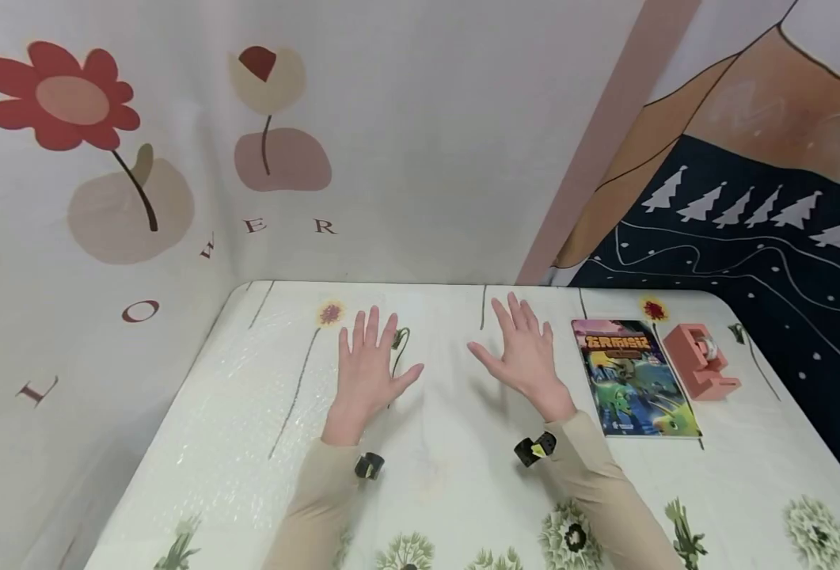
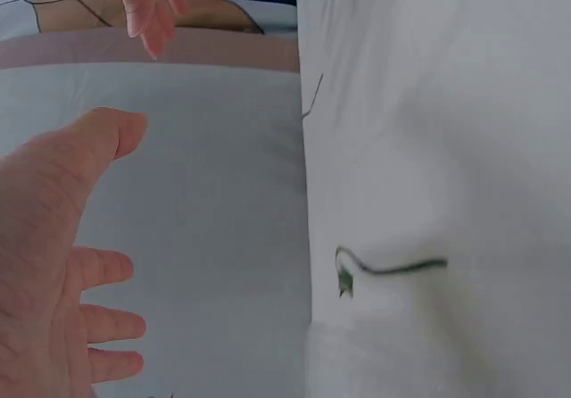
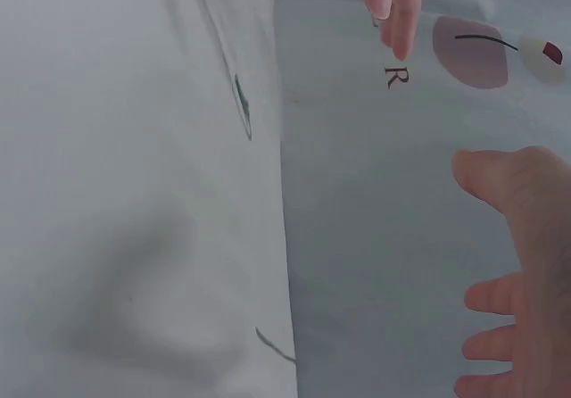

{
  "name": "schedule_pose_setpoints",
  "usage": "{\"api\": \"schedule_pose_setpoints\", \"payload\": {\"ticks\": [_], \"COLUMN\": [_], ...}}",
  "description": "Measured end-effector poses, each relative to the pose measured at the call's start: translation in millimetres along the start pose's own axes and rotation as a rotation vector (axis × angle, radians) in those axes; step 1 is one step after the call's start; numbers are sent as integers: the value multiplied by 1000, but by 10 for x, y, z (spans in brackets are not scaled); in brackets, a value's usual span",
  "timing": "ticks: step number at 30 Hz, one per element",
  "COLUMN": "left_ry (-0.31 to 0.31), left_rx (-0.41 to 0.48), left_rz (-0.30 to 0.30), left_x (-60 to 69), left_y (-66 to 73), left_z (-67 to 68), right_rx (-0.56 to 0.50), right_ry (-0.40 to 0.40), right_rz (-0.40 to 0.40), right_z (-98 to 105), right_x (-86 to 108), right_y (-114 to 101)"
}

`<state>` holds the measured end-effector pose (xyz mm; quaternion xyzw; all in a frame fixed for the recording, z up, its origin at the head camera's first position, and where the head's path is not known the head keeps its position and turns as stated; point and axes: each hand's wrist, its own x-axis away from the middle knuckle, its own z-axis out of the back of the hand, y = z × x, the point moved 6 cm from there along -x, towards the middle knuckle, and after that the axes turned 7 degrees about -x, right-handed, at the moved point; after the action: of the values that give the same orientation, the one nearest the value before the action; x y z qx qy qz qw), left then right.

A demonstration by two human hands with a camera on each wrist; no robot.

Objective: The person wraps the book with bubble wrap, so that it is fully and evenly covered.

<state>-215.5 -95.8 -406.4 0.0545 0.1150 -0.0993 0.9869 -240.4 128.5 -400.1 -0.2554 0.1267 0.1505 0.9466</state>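
While both hands hover over the middle of the table (image 1: 434,443) toward its far edge, their fingers are straight and spread wide, thumbs pointing inward. The left hand (image 1: 368,374) and right hand (image 1: 525,360) are well apart and hold nothing; soft shadows suggest they are raised off the surface. The nearest object is a book (image 1: 636,380), lying flat to the right of the right hand, between the table's middle and its right edge, colourful cover up. This looks like a ready pose, with no grip begun. Taking the book would likely call for the right hand to shift rightward and lower. Just beside the book's right side stands a pink tape dispenser (image 1: 690,368), which could hinder a grip from there; whether they touch is hard to tell. Flowers on the tabletop are only printed.
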Motion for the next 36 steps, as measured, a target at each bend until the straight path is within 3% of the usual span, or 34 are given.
{"api": "schedule_pose_setpoints", "payload": {"ticks": [7,14,21,36], "left_ry": [75,122,122,93], "left_rx": [24,50,71,68], "left_rz": [13,15,40,134], "left_x": [137,306,519,1027], "left_y": [-259,-515,-770,-1275], "left_z": [184,237,256,307], "right_rx": [-156,-269,-366,-457], "right_ry": [20,0,-35,-101], "right_rz": [25,5,-2,25], "right_z": [-101,-272,-426,-766], "right_x": [-105,-225,-348,-610], "right_y": [-112,-249,-412,-704]}}
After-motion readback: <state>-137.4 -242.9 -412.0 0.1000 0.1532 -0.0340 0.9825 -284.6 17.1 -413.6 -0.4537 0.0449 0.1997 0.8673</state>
